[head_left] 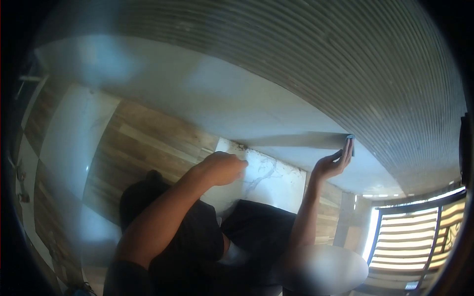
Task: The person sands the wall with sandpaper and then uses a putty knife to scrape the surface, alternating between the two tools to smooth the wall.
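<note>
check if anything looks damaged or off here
The marble panel has dark, ragged marks along its top edge by the left hand, like chipping or grime. Nothing else stands out.

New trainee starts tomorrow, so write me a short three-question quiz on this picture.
1. True or false: the right hand holds a teal-tipped tool at the end of the grey strip.
2. What does the left hand touch: A a ladder, B the marble-patterned panel, C a bucket?
3. Fill in: the slatted window shows at the lower ____.
Key: 1 true; 2 B; 3 right.
</note>
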### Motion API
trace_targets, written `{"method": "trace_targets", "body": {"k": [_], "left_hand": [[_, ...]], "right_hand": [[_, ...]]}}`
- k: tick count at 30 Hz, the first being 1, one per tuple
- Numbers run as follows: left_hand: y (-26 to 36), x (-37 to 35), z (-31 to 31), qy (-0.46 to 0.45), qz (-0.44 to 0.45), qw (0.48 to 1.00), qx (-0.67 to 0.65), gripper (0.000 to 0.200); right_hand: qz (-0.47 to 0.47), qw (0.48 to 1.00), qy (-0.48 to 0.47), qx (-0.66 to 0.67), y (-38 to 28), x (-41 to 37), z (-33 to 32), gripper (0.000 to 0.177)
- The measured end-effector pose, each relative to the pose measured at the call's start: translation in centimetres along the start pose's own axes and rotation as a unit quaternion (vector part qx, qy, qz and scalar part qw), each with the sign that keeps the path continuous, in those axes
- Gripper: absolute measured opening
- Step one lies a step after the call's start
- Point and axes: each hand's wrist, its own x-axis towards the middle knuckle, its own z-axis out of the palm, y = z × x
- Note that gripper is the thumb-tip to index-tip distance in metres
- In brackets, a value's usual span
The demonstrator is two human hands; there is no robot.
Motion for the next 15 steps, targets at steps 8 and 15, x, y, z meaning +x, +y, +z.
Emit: {"method": "trace_targets", "body": {"k": [8, 15], "left_hand": [[-0.8, 0.3, 0.6, -0.032, -0.054, 0.998, -0.013, 0.034], [-0.9, 0.6, 1.1, -0.09, -0.107, 0.988, -0.058, 0.031]], "right_hand": [[0.042, 0.987, 0.021, 0.151, 1.8, 0.2, 0.5, 0.046], [0.043, 0.994, -0.035, 0.096, 1.2, -0.7, 0.8, 0.053]]}}
